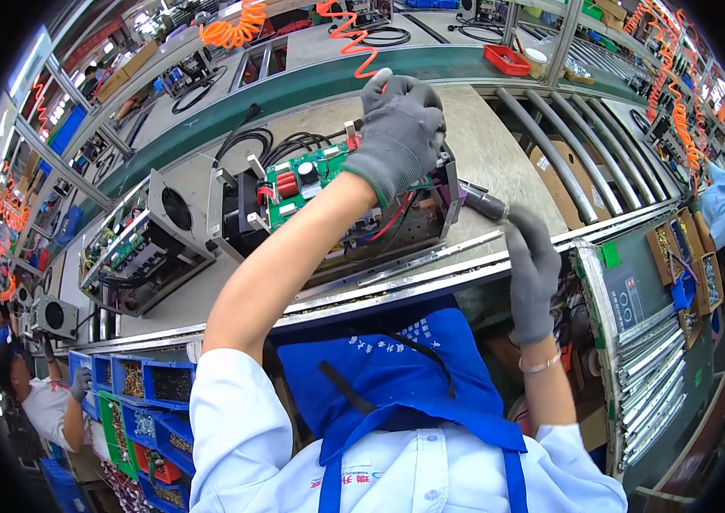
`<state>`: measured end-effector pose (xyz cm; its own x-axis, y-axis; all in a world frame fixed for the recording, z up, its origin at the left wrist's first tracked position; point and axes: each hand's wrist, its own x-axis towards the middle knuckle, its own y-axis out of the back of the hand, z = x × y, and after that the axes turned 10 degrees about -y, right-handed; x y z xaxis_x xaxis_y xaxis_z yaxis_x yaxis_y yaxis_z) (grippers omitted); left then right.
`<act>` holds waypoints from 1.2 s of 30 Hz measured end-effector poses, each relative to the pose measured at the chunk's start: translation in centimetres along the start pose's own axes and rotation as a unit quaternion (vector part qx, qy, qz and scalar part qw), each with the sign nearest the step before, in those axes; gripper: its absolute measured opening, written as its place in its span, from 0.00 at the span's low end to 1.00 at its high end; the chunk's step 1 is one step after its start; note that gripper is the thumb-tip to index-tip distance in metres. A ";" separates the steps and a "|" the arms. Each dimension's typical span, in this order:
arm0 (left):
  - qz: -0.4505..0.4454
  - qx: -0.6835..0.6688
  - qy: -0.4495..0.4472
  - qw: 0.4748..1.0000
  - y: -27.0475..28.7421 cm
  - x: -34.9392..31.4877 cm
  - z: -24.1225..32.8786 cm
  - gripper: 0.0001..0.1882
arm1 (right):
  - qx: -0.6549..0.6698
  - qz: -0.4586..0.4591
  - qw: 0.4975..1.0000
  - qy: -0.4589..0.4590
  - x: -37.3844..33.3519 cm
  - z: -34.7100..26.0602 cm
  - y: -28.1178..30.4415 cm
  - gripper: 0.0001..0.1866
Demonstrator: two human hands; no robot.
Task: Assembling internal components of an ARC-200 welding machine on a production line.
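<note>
Downward from the head camera, one open metal chassis with a green circuit board sits on the pale grey desk, directly ahead of the person. Two gloved hands work at it. The left hand, in a grey knit glove, is draped over the top right of the chassis, fingers curled down around its upper edge in a closed grip on the frame. The right hand, also in a grey glove, is clenched around one dark, cylindrical powered screwdriver, whose tip points left and meets the right side of the chassis. One orange coiled air hose hangs down just above the left hand.

To the left on the desk stands a second open metal unit with a round fan grille, apart from the first. At lower left, a row of blue plastic bins with small parts sits below the desk edge, and one co-worker's gloved hand reaches near them. A blue apron covers the person's front.
</note>
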<state>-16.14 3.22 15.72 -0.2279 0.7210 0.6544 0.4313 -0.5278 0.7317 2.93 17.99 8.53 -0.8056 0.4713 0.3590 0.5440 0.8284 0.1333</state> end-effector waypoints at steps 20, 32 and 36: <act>0.145 -0.052 0.327 0.932 10.9 -16.3 -15.6 0.18 | 0.080 0.016 0.997 0.003 12.4 3.2 -10.3 0.13; -0.276 -0.155 0.312 0.896 2.1 -34.5 -14.8 0.13 | 0.162 0.005 0.984 -0.074 12.2 3.4 -9.7 0.15; -0.290 -0.157 0.218 0.919 1.7 -35.2 -16.5 0.11 | -0.021 0.036 0.992 0.120 13.2 6.2 -7.8 0.16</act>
<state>-21.79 -30.43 -2.92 -0.6969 0.7100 0.1008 -0.1301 -0.2633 0.9559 -13.39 19.58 6.52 -0.6882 0.4393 0.5774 0.6117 0.7793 0.1361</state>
